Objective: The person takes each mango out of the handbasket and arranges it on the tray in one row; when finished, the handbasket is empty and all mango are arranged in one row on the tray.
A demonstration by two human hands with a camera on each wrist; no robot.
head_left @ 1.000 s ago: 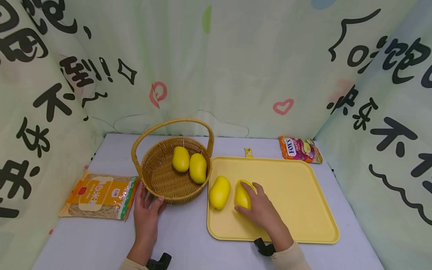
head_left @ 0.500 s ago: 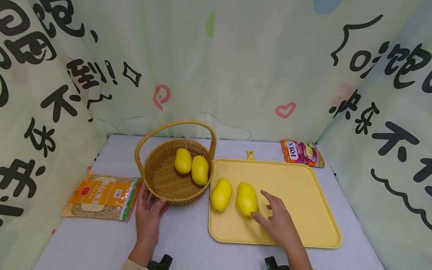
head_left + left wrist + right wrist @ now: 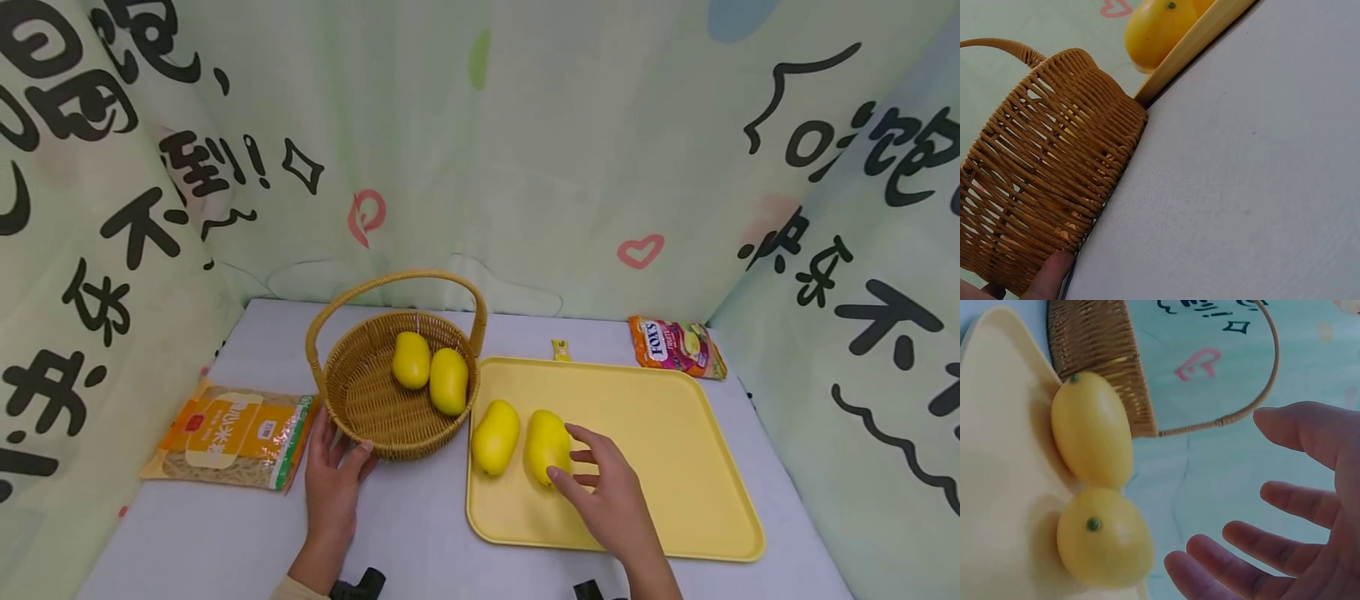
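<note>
My left hand [image 3: 333, 483] holds the lower near side of a round wicker basket [image 3: 360, 408], its thumb [image 3: 1052, 274] against the weave low down in the left wrist view. Two yellow mangoes [image 3: 448, 382] lie inside the basket, toward its right. Two more, a left mango [image 3: 496, 437] and a right mango [image 3: 548, 446], lie side by side on a yellow tray [image 3: 660, 467]. Over the tray, just right of the right mango, is my right hand [image 3: 607, 492], its fingers spread and loosely bent. The right wrist view shows the hand apart from that mango [image 3: 1105, 540].
An orange bag of millet [image 3: 228, 437] lies left of the basket. Behind the tray are a small yellow packet [image 3: 560, 350] and a FOX'S candy bag [image 3: 677, 347]. The basket's tall arched handle [image 3: 405, 275] stands up. Printed curtains enclose the table's back and sides.
My right hand was around the right mango, let go and drew back to the right, then came slightly closer again. The left hand stays at the basket. The head view has shifted a little.
</note>
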